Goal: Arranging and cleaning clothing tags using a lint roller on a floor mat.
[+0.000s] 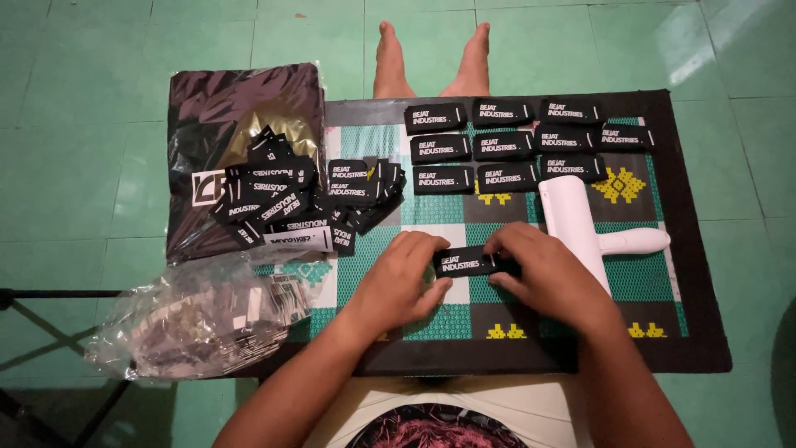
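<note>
Clearly a two-handed pinch: left hand [398, 278] and right hand [539, 274] both closed on one small black label [466, 262] with white lettering, held flat just above or on the patterned mat [464, 319], between the two hands. Left fingertips [431, 249] curled over the label's left end, right fingertips [497, 249] over its right end; whether lifted or resting, cannot tell.

Probably very light, thin and limp, a woven or fabric strip by the look of it; likely to fold or curl if taken by one corner only. Best taken at the two short ends, as now, thumb under and fingers over, kept gently taut. Not fragile, hardly slippery, but small enough to slide off under a careless pinch.

Beyond the hands, toward the bare feet [431, 62], laid-out labels [506, 141] in neat rows, flat and apart from one another. Just beside the right hand, a white handled tool [580, 220], resting on the mat, its handle pointing away to the right. Beyond and to the left of the left hand, a loose heap of labels [307, 203], overlapping, partly on a dark bagged garment [240, 108]. Near the left forearm, a crumpled clear plastic bag [191, 319] with more small pieces inside, too blurred to tell apart.
</note>
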